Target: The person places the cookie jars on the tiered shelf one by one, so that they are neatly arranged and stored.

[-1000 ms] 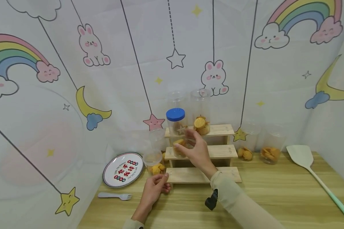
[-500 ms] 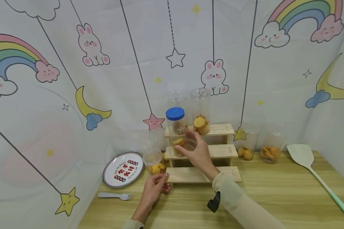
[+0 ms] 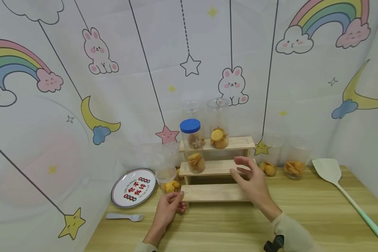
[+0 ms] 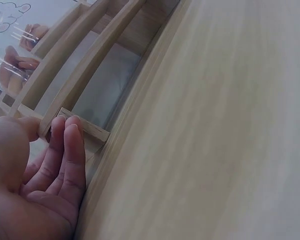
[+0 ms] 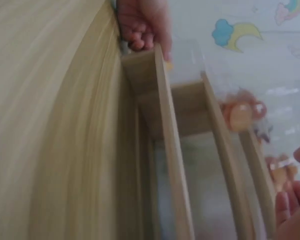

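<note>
A three-step wooden rack (image 3: 214, 193) stands on the table. My left hand (image 3: 166, 211) pinches the left end of its lowest board; in the left wrist view the thumb and the fingers (image 4: 74, 150) lie on opposite sides of that end. On the middle step stands a clear jar (image 3: 196, 161) with a blue lid (image 3: 190, 126) and round cookies inside. My right hand (image 3: 253, 182) is apart from it, to its right before the middle step, fingers loosely bent around nothing. Two clear jars of cookies stand on the top step, one (image 3: 218, 138) in plain sight, the other partly hidden.
Left of the rack are a jar (image 3: 170, 185) of yellow snacks, another clear jar behind it, a printed plate (image 3: 133, 203) and a pale fork (image 3: 126, 217). At right stand two cookie jars (image 3: 294, 168) and a long-handled spatula (image 3: 327, 171). A patterned cloth hangs behind.
My right hand has come away from the blue-lidded jar and moved right. The jar stays on the middle step. The left hand keeps its hold on the rack.
</note>
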A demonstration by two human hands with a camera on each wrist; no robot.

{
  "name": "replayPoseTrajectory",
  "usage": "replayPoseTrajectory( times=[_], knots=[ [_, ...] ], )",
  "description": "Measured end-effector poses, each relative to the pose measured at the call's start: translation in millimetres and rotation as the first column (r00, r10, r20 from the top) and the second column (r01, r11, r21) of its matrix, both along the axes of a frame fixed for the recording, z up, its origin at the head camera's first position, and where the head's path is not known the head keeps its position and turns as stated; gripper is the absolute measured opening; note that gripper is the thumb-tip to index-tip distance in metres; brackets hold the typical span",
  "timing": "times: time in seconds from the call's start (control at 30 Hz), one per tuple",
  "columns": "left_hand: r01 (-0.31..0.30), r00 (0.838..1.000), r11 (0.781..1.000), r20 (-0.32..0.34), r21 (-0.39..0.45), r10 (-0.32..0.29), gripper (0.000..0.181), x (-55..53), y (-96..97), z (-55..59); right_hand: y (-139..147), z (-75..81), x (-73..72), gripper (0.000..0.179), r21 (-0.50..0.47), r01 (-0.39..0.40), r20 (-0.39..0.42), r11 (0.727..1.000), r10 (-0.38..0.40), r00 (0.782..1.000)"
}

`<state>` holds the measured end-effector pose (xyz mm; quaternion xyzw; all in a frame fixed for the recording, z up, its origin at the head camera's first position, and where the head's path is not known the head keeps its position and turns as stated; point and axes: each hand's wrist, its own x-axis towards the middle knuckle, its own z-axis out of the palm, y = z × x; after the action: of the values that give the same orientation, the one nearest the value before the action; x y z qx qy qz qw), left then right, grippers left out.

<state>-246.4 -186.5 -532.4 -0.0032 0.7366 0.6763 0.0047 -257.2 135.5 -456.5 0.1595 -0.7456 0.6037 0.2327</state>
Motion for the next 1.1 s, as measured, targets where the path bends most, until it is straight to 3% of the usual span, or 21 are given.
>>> replayPoseTrajectory(
  times=[0.17,0.3,0.4,0.53,0.63,0.7,0.83,0.97,1.1],
  knots=[
    [-0.013,1.000,1.000,0.015,-0.020,0.014,0.045,1.4,-2.2,0.9,48.3,-7.8,4.1,0.041,-0.020,0.123,0.029,0.992,-0.122,0.992],
    [-0.011,0.999,1.000,0.034,-0.010,0.011,0.043,2.7,-3.3,2.0,88.0,-9.5,1.0,0.041,-0.026,0.257,0.107,0.966,-0.253,0.962],
    [-0.003,0.999,1.000,0.045,-0.013,0.004,0.042,3.7,-3.6,3.2,114.8,-10.8,-4.8,0.043,-0.017,0.373,0.203,0.928,-0.362,0.910],
    [0.005,0.999,0.999,0.050,-0.032,-0.003,0.043,4.6,-3.6,4.0,142.1,-14.1,-16.0,0.045,0.035,0.490,0.348,0.871,-0.471,0.811],
    [0.008,0.998,0.999,0.055,-0.040,-0.006,0.042,5.1,-2.7,5.0,156.3,-18.5,-23.3,0.057,0.091,0.526,0.427,0.846,-0.510,0.747],
    [0.011,0.998,0.999,0.059,-0.042,-0.009,0.042,5.3,-2.0,5.4,162.8,-21.6,-26.9,0.069,0.112,0.534,0.449,0.838,-0.522,0.725],
    [0.017,0.998,0.999,0.057,-0.040,-0.015,0.041,5.3,-0.5,5.6,173.1,-26.6,-33.6,0.090,0.127,0.514,0.455,0.848,-0.510,0.730],
    [0.022,0.998,0.999,0.054,-0.035,-0.020,0.040,4.7,0.9,4.8,182.5,-30.0,-38.7,0.097,0.162,0.460,0.452,0.873,-0.480,0.752],
    [0.027,0.998,0.999,0.057,-0.027,-0.026,0.038,3.8,1.9,2.9,192.1,-33.2,-41.8,0.102,0.227,0.404,0.465,0.886,-0.463,0.755]
  ],
)
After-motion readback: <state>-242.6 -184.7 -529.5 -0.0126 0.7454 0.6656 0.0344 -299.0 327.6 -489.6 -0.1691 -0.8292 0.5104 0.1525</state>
